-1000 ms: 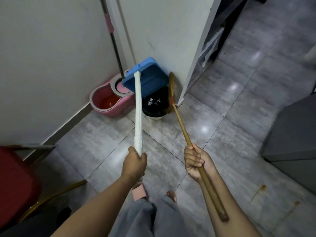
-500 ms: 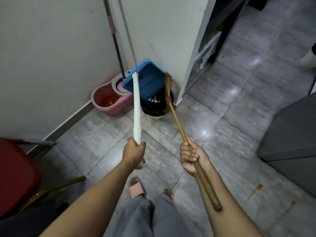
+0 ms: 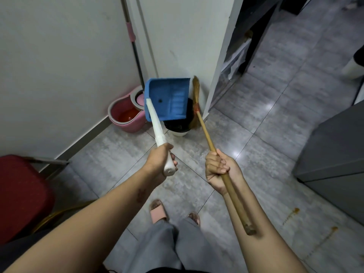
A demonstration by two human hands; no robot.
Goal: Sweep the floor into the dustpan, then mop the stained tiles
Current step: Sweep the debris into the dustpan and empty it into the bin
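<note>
My left hand (image 3: 160,160) grips the white handle of the blue dustpan (image 3: 168,99), whose pan is tipped up over a black-lined bin (image 3: 178,123) in the corner. My right hand (image 3: 217,169) holds the wooden stick of the broom (image 3: 204,129); its straw head stands against the white wall edge beside the bin. A pink mop bucket (image 3: 126,117) sits left of the bin, with the mop pole (image 3: 133,46) rising from it along the wall. Brown stains (image 3: 293,212) mark the grey tiles at lower right.
A red chair (image 3: 21,196) stands at the left edge. A grey cabinet (image 3: 334,158) fills the right side. A dark shelf opening (image 3: 248,40) lies behind the white wall corner. My sandalled feet (image 3: 158,210) stand on the tiles below my hands.
The dustpan has turned so its open blue face shows, and my left hand has slid down to the end of the white handle. The broom has barely moved.
</note>
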